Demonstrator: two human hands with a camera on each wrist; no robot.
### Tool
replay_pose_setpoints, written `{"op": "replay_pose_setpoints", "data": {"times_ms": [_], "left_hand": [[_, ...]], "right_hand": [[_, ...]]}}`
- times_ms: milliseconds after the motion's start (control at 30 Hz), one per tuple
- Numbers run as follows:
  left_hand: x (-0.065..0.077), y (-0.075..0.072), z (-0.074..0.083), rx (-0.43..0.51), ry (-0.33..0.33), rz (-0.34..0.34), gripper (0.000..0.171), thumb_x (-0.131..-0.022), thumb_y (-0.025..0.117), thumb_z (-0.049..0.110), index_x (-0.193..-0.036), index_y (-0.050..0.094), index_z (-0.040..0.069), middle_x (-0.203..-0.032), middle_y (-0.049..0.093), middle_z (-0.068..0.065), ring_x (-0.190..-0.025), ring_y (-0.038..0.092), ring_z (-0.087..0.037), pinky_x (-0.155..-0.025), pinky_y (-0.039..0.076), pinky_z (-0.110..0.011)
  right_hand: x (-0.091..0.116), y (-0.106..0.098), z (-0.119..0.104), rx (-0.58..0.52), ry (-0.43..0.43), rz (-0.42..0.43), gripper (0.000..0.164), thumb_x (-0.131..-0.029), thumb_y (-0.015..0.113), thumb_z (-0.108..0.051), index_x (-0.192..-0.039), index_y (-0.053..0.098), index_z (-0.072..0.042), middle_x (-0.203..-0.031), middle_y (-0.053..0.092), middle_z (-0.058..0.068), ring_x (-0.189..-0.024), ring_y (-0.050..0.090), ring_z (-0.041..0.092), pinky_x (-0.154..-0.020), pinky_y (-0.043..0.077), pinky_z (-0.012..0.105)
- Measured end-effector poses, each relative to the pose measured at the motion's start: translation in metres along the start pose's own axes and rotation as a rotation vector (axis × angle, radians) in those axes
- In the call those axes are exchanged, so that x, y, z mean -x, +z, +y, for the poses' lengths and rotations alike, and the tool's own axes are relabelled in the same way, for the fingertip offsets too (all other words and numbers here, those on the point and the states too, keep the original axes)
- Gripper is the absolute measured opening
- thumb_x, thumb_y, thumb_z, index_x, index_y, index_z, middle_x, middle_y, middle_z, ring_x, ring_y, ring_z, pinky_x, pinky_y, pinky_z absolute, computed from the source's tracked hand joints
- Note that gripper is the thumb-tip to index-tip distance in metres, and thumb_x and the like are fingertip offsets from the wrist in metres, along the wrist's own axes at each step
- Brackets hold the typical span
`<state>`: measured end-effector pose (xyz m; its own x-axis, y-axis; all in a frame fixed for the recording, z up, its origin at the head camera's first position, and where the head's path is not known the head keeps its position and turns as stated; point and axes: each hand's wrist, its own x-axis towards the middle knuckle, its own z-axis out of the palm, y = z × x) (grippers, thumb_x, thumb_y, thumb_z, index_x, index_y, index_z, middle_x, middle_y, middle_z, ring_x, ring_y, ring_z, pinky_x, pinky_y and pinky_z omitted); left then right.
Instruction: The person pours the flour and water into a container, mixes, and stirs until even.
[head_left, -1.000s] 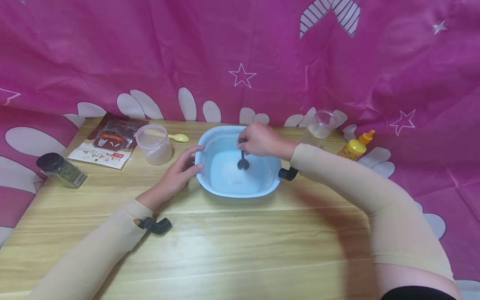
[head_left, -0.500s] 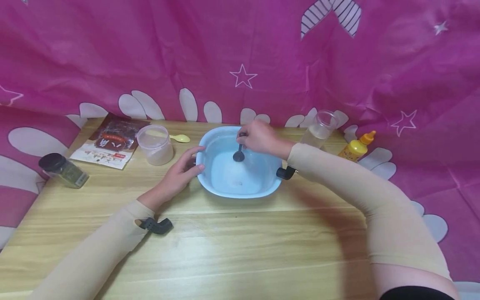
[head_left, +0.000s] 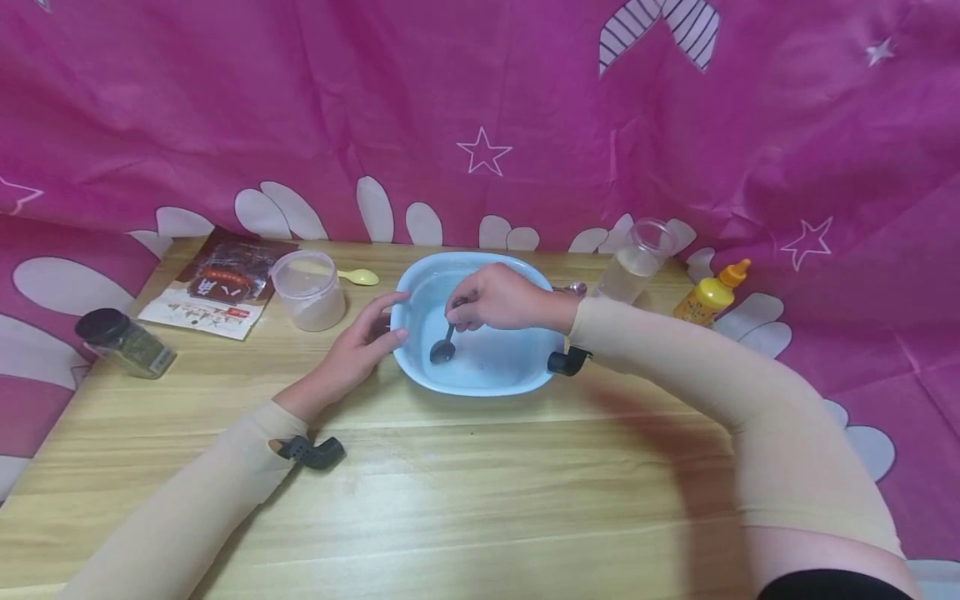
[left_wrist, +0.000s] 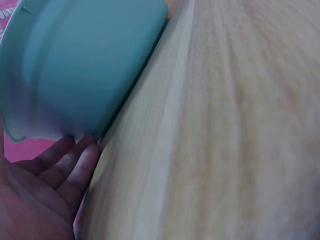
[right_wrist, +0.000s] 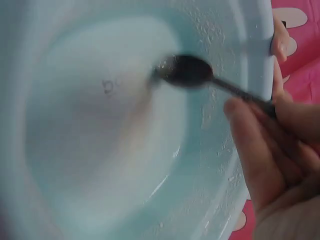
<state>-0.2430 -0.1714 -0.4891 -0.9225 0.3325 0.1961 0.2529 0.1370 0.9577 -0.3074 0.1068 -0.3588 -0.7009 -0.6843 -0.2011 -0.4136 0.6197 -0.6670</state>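
Note:
A light blue plastic basin [head_left: 480,390] stands on the wooden table with clear liquid in it. My left hand [head_left: 360,346] holds its left side, thumb and a finger over the rim; in the left wrist view the other fingers [left_wrist: 75,170] rest against the outer wall. From above the basin, my right hand [head_left: 498,300] pinches the handle of a dark spoon [head_left: 442,351], whose bowl is down inside at the left. In the right wrist view, that spoon [right_wrist: 187,71] is slanted over the liquid and slightly blurred. Small drops cling to the basin's inner wall [right_wrist: 215,115].
Left of the basin are a clear tub [head_left: 311,300] of pale powder, a yellow spoon [head_left: 360,277], a brown and white packet [head_left: 225,287] and a black-lidded jar [head_left: 131,343]. At right stand a clear container [head_left: 633,262] and a yellow squeeze bottle [head_left: 708,302]. A pink curtain [head_left: 420,100] hangs behind.
My right hand has moved the dark spoon from the basin's middle toward its left front, with the hand now lower over the basin. My left hand stays at the rim.

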Motion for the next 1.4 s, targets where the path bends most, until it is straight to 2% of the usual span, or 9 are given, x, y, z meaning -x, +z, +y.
{"op": "replay_pose_setpoints", "data": {"times_ms": [133,267,367,533,700,900,1033,1233,1400], "left_hand": [[-0.001,0.000,0.000,-0.006,-0.008,0.008,0.060,-0.113,0.063,0.017,-0.170,0.043,0.018,-0.151,0.062,-0.030,-0.140,0.061,-0.044,-0.106,0.052,-0.024],[0.000,0.000,0.002,-0.015,-0.018,0.013,0.060,-0.113,0.063,0.018,-0.170,0.044,0.018,-0.151,0.062,-0.029,-0.140,0.061,-0.044,-0.108,0.050,-0.024],[0.001,0.000,0.003,-0.016,-0.019,0.010,0.060,-0.113,0.063,0.018,-0.170,0.043,0.017,-0.151,0.062,-0.030,-0.140,0.060,-0.044,-0.109,0.048,-0.023],[0.001,-0.001,0.002,-0.017,-0.024,0.010,0.060,-0.114,0.062,0.018,-0.170,0.043,0.018,-0.151,0.062,-0.029,-0.140,0.060,-0.043,-0.110,0.048,-0.026],[0.001,-0.001,0.002,-0.023,-0.029,0.008,0.060,-0.114,0.062,0.018,-0.170,0.042,0.019,-0.153,0.060,-0.028,-0.142,0.059,-0.043,-0.113,0.046,-0.031],[0.001,-0.001,0.002,-0.016,-0.018,0.005,0.060,-0.114,0.062,0.018,-0.170,0.042,0.018,-0.152,0.061,-0.030,-0.141,0.060,-0.044,-0.111,0.048,-0.026],[-0.001,-0.001,0.001,-0.017,-0.015,0.010,0.060,-0.113,0.063,0.018,-0.170,0.043,0.018,-0.151,0.062,-0.030,-0.140,0.061,-0.044,-0.109,0.049,-0.024],[-0.002,-0.002,0.001,-0.022,-0.016,0.010,0.060,-0.113,0.064,0.018,-0.170,0.044,0.019,-0.152,0.062,-0.029,-0.140,0.061,-0.043,-0.109,0.049,-0.026],[0.000,-0.001,0.002,-0.034,-0.028,0.015,0.060,-0.113,0.064,0.019,-0.170,0.044,0.019,-0.151,0.063,-0.028,-0.139,0.061,-0.042,-0.111,0.048,-0.028]], "right_hand": [[0.006,-0.007,0.002,-0.021,0.042,-0.095,0.011,-0.105,0.079,-0.013,-0.106,0.085,-0.004,-0.091,0.083,0.002,-0.089,0.084,0.022,-0.081,0.067,0.031],[0.006,-0.022,0.010,0.070,0.114,-0.097,0.014,-0.106,0.077,-0.011,-0.110,0.084,0.000,-0.090,0.083,0.004,-0.084,0.083,0.021,-0.079,0.067,0.031],[0.003,-0.032,0.016,0.203,0.126,-0.039,0.016,-0.106,0.076,-0.013,-0.112,0.084,0.000,-0.088,0.081,0.004,-0.080,0.081,0.018,-0.078,0.064,0.029],[-0.004,-0.035,0.017,0.361,0.092,0.151,0.013,-0.106,0.077,-0.015,-0.108,0.086,-0.006,-0.087,0.081,0.004,-0.077,0.076,0.013,-0.073,0.057,0.032],[-0.009,-0.024,0.015,0.225,0.067,0.178,0.014,-0.107,0.077,-0.015,-0.115,0.086,-0.007,-0.095,0.081,0.002,-0.087,0.076,0.016,-0.080,0.061,0.031],[-0.005,-0.015,0.014,-0.010,0.017,0.008,0.009,-0.105,0.079,-0.013,-0.108,0.086,-0.007,-0.093,0.083,0.003,-0.092,0.082,0.024,-0.083,0.067,0.033],[0.001,-0.020,0.016,-0.030,0.051,-0.064,0.011,-0.104,0.079,-0.010,-0.108,0.084,-0.001,-0.092,0.083,0.005,-0.089,0.084,0.026,-0.080,0.068,0.034],[0.000,-0.033,0.024,0.102,0.124,0.095,0.015,-0.106,0.076,-0.012,-0.109,0.083,0.000,-0.088,0.082,0.006,-0.090,0.083,0.032,-0.076,0.065,0.030],[-0.007,-0.030,0.024,0.048,0.122,0.182,0.017,-0.108,0.075,-0.012,-0.113,0.083,0.001,-0.094,0.082,0.008,-0.095,0.082,0.030,-0.081,0.065,0.030]]}}
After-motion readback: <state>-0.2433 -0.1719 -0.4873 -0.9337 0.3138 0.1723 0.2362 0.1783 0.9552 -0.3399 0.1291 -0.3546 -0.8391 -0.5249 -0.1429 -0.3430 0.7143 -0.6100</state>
